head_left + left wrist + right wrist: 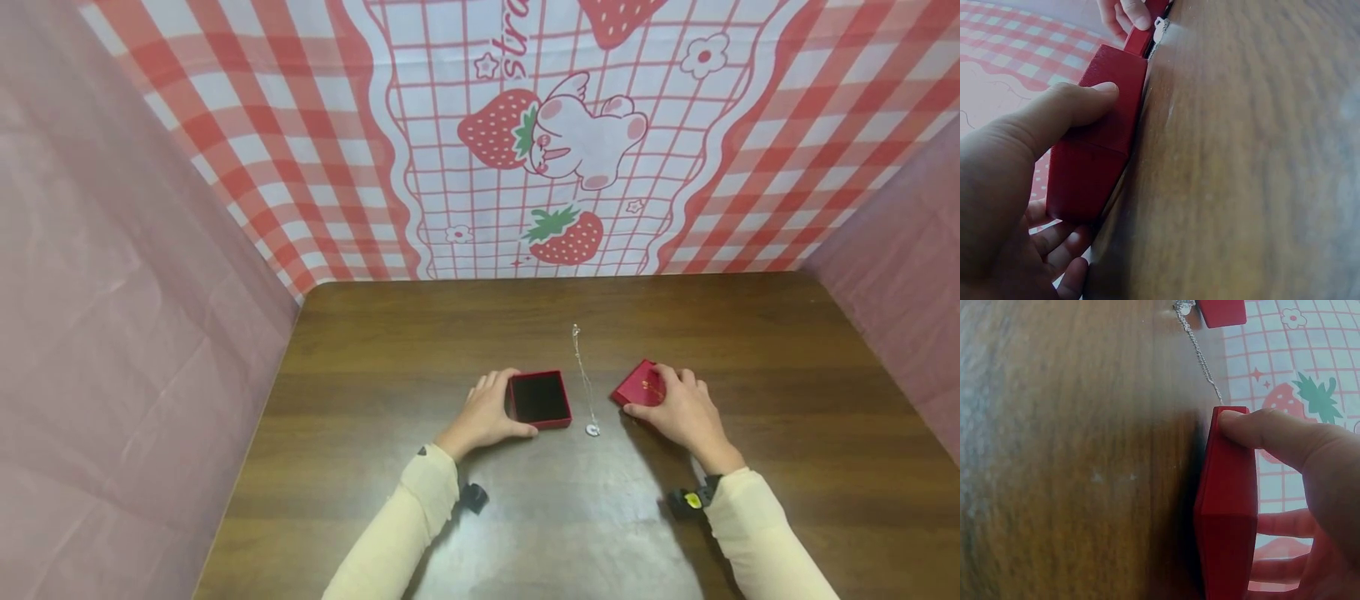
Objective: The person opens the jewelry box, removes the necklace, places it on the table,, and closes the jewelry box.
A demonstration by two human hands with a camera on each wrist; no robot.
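My left hand [486, 414] grips a red jewelry box base [555, 423] with a black lining, thumb along its near side and fingers at the far left corner. In the left wrist view the thumb presses the wall of the red box base [1100, 134]. My right hand [684, 410] holds the red box lid [637, 386], which has small gold print on top and sits turned at an angle. In the right wrist view the thumb lies on the edge of the lid [1229, 481]. Between base and lid a silver necklace [582, 367] lies stretched out, its round pendant [592, 430] toward me.
Everything lies on a brown wooden table [420, 333]. Behind it hangs a red-and-white checked cloth [300, 150] with strawberry prints. Pink cloth walls [112, 333] stand at both sides. A black wrist camera [474, 498] shows below the left wrist, another [684, 502] by the right.
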